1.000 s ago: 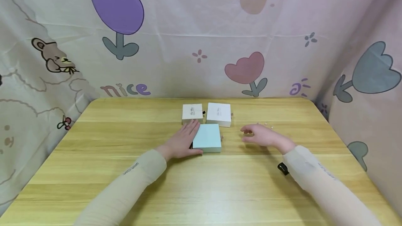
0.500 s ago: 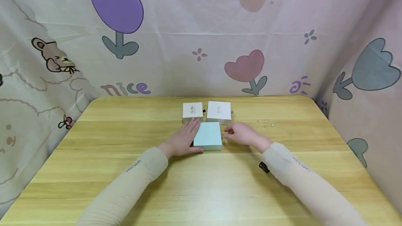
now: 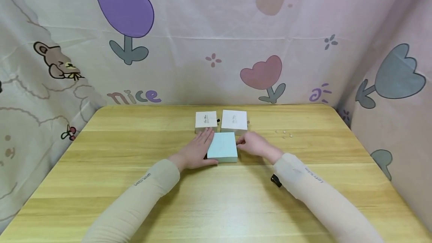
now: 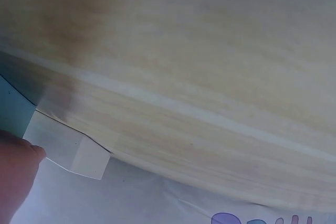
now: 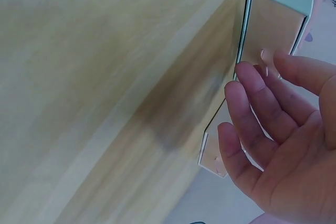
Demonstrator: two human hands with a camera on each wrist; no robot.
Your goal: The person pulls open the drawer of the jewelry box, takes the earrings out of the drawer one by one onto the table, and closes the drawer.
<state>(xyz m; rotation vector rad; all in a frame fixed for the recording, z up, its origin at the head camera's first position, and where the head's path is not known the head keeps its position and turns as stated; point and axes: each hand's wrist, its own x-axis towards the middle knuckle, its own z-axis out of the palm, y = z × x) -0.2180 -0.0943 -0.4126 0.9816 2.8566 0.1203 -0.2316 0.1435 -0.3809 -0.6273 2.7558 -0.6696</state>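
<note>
A pale mint-green drawer box (image 3: 222, 145) lies on the wooden table. My left hand (image 3: 195, 152) rests along its left side, fingers straight and thumb spread along the front. At the box's right side is my right hand (image 3: 255, 144), fingers half bent. The right wrist view shows the pinkish drawer front (image 5: 274, 22) with a small ribbon pull tab (image 5: 263, 55). Thumb and forefinger of that hand stand on either side of the tab, a gap still visible between them. In the left wrist view only a fingertip part of the left hand (image 4: 16, 169) shows.
Behind the green box stand a smaller cream box (image 3: 206, 118) with a black tab and a white box (image 3: 234, 120). Several tiny pearl-like pieces (image 3: 284, 132) lie to the right. A small black object (image 3: 276, 180) shows beneath the right sleeve. A patterned cloth (image 3: 189, 48) hangs behind the table.
My right hand has moved left from the area near the small pieces to the green box's right side, uncovering those pieces. The left hand and the boxes stay in place.
</note>
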